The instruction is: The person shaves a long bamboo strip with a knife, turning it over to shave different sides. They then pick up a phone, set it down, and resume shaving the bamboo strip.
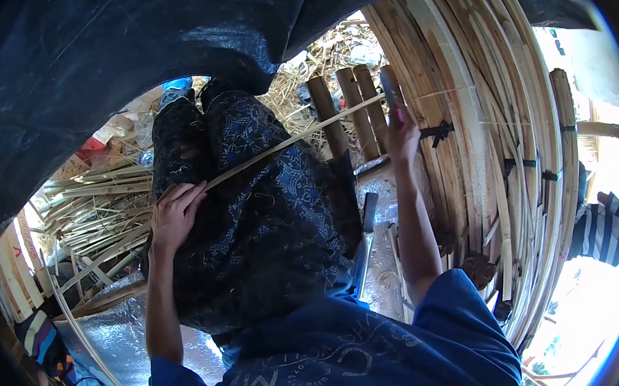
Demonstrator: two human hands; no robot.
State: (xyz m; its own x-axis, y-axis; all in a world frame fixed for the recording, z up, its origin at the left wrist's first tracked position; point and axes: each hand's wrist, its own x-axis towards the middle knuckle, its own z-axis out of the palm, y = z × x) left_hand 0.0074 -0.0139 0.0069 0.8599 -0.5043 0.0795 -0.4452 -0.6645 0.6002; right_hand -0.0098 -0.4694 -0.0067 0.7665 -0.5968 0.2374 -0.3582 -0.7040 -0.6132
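Observation:
A long, thin bamboo strip (271,151) slants across my lap, over the dark patterned cloth (282,216) on my legs. My left hand (176,215) is closed on the strip's near end, its fingers pressed together above the thigh. At the far right end, my right hand (400,138) grips a knife whose dark, wide blade (389,85) points away from me. A small pink patch shows at the fist. The blade meets or crosses the strip's end; exact contact cannot be made out.
Tall bundles of split bamboo (463,132), tied with black bands, stand at the right. Short bamboo pieces (355,111) lie ahead. A dark-handled tool (369,210) rests beside my right leg. Thin strips (102,207) are piled left. Dark sheeting (134,47) hangs overhead.

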